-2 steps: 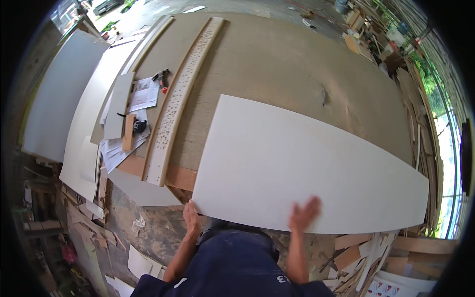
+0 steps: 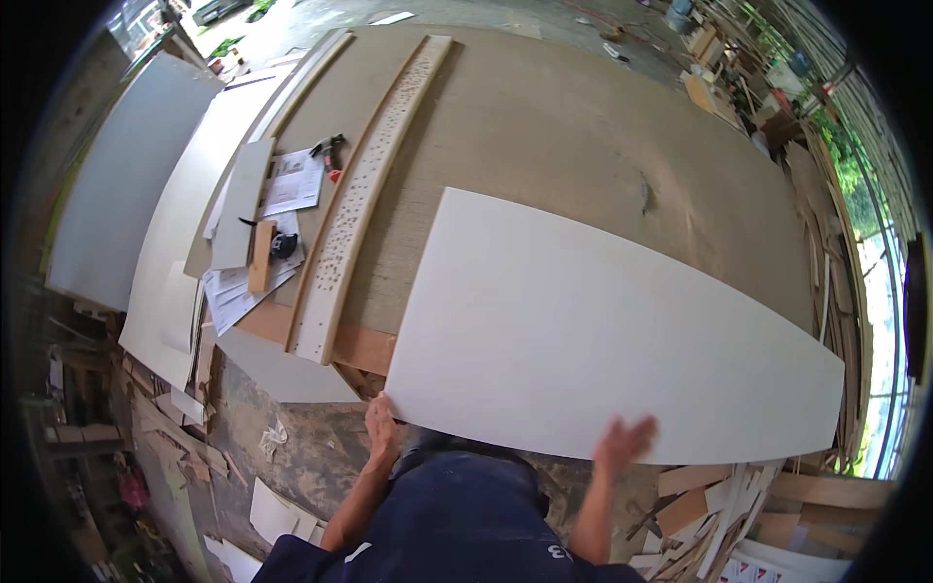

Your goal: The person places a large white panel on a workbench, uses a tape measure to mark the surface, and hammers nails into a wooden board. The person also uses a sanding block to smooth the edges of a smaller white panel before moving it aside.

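Note:
A large white panel (image 2: 603, 330) lies flat on the brown worktable, its near edge by my body. My left hand (image 2: 382, 428) grips the panel's near left corner, with some of its fingers hidden at the edge. Over the near edge, farther right, my right hand (image 2: 625, 444) is stretched out with its fingers apart and slightly blurred. Nothing is in it; whether it touches the panel I cannot tell.
Left of the panel lies a long strip with many small holes (image 2: 374, 194). Beyond it are a hammer (image 2: 330, 154), printed sheets (image 2: 293, 182), a wood block (image 2: 260, 257) and a black tape measure (image 2: 283, 245). Wood offcuts (image 2: 685, 515) are piled at lower right.
My right hand has moved to the right and nearer to my body. The left hand stays at the panel's corner, and the whole view has shifted slightly.

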Motion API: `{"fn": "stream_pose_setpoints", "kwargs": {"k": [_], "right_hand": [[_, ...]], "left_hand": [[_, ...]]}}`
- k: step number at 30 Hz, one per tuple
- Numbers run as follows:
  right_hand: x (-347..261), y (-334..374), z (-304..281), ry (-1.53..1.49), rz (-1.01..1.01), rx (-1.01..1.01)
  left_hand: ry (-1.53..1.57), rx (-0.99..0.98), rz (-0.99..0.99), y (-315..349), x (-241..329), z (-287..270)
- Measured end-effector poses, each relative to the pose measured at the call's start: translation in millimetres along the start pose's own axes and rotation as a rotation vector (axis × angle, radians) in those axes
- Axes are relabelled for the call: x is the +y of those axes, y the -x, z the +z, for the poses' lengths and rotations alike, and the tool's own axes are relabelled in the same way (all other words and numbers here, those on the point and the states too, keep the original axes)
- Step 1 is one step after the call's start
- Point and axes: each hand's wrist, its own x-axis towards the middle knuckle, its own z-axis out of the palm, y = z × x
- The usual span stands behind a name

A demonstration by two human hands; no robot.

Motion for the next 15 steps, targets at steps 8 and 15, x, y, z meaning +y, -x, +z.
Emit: {"fn": "stream_pose_setpoints", "kwargs": {"k": [8, 15], "right_hand": [[265.7, 42.0, 63.5, -0.926, 1.045, 0.106], [109.3, 69.9, 118.3, -1.406, 1.064, 0.000]], "left_hand": [[0.068, -0.097, -0.137, -15.8, 27.2, -13.8], [0.043, -0.158, -0.024, -14.6, 39.4, -2.6]]}}
